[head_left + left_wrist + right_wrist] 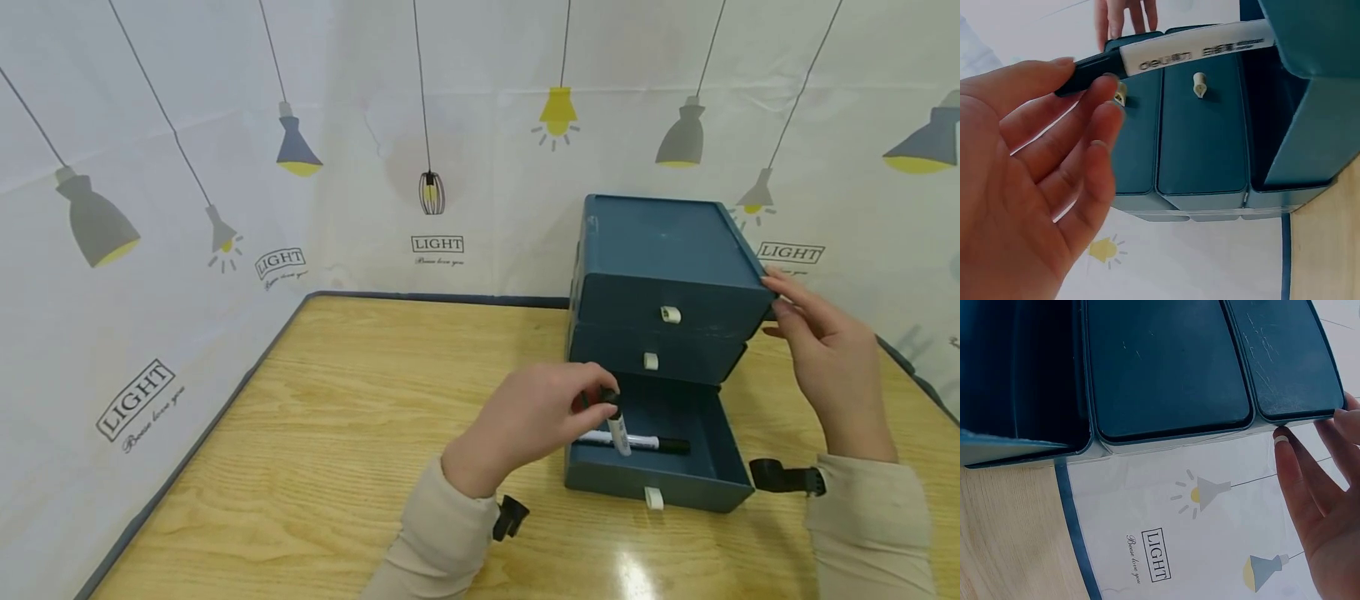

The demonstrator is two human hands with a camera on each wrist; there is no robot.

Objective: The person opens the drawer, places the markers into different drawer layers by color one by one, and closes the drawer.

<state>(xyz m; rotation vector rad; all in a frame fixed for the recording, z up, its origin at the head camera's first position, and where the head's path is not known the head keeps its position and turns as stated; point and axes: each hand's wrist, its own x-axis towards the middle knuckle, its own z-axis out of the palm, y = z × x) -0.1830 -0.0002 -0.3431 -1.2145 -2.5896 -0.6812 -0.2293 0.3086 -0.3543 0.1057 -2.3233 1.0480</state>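
My left hand (pixel 536 417) pinches a whiteboard marker (pixel 1197 49) by its black cap, between thumb and fingertips. The marker's white barrel points down over the pulled-out bottom drawer (pixel 701 417) of a dark blue drawer unit (pixel 667 242). Inside that drawer lies a second marker (pixel 648 442) with a black cap, partly hidden behind the held one. At the unit's upper right front corner, my right hand (pixel 836 358) touches the edge with its fingertips, its fingers extended. The right wrist view has this hand (pixel 1329 512) beside the top drawer's side.
Above the pulled-out drawer, the middle drawer (pixel 615 350) and top drawer (pixel 630 304) are closed, each with a small white pull tab. The unit stands on a light wooden table (pixel 360 417). Behind it hangs a white cloth (pixel 480 125) printed with lamps.
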